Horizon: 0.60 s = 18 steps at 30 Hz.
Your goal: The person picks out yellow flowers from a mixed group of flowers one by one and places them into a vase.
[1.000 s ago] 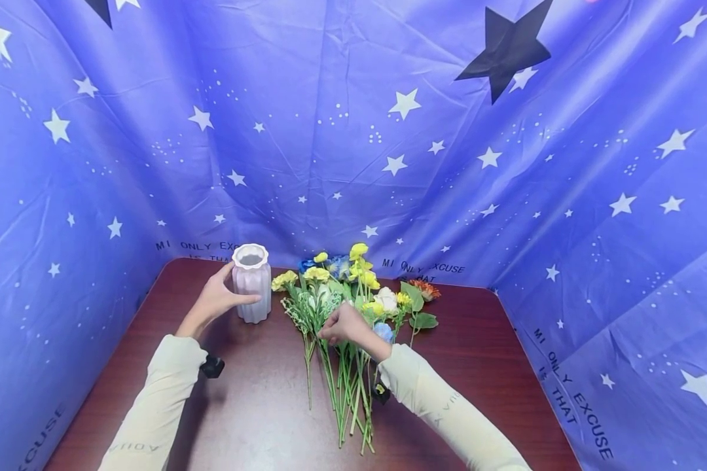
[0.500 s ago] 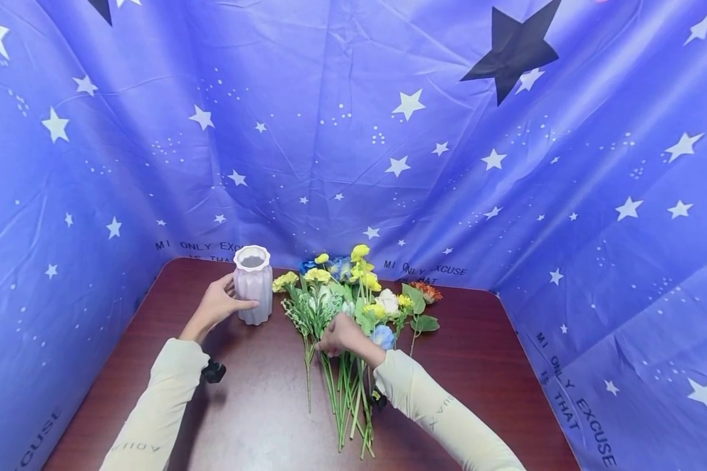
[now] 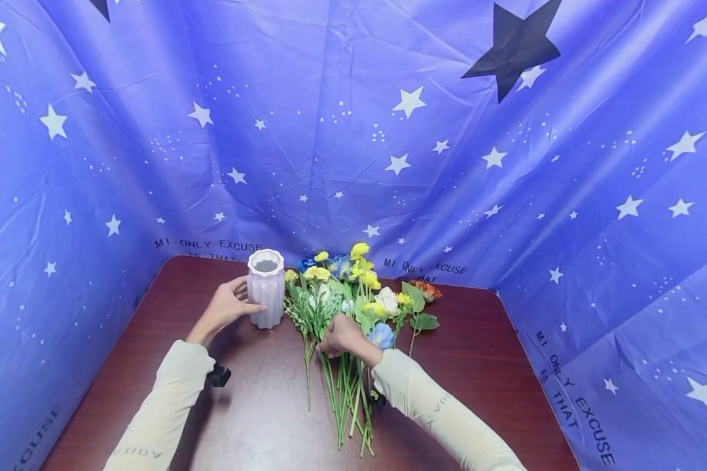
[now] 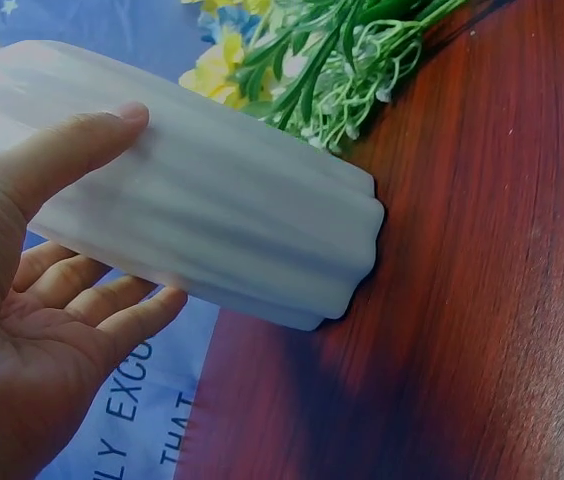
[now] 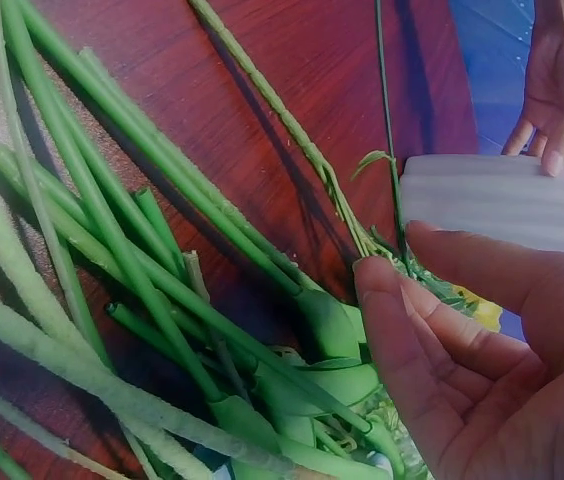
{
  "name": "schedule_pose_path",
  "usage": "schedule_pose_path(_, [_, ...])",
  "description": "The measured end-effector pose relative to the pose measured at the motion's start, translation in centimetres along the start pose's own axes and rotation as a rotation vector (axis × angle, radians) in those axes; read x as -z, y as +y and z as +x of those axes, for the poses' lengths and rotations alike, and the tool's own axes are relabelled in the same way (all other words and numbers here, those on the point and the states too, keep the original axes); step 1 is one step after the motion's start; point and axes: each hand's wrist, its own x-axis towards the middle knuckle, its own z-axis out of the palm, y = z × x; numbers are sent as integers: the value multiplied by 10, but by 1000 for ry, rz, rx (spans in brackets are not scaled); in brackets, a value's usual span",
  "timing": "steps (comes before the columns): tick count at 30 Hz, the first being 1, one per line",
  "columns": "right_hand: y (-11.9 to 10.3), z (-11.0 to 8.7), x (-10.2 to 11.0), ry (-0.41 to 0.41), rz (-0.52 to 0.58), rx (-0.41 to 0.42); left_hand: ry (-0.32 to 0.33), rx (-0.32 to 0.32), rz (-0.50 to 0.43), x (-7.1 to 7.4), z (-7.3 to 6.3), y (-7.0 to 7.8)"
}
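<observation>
Holding vase (image 3: 267,294), left hand (image 3: 226,305) had thumb in front, fingers behind; arm slanted up from 7 o'clock. Vase was upright, at 10 o'clock from flowers (image 3: 349,306). Right hand (image 3: 344,337) bent over flowers, arm from 5 o'clock; fingertips (image 5: 377,278) close together by green stem (image 5: 287,130), could not tell if pinching.
</observation>
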Motion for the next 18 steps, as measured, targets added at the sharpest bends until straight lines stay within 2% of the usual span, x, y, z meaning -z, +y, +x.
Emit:
schedule_pose_path(10, [-1, -2, 0, -35, 55, 24, -27, -5, 11, -6, 0, -1])
schedule_pose_path(18, [-2, -4, -1, -63, 91, -5, -36, -3, 9, -3, -6, 0])
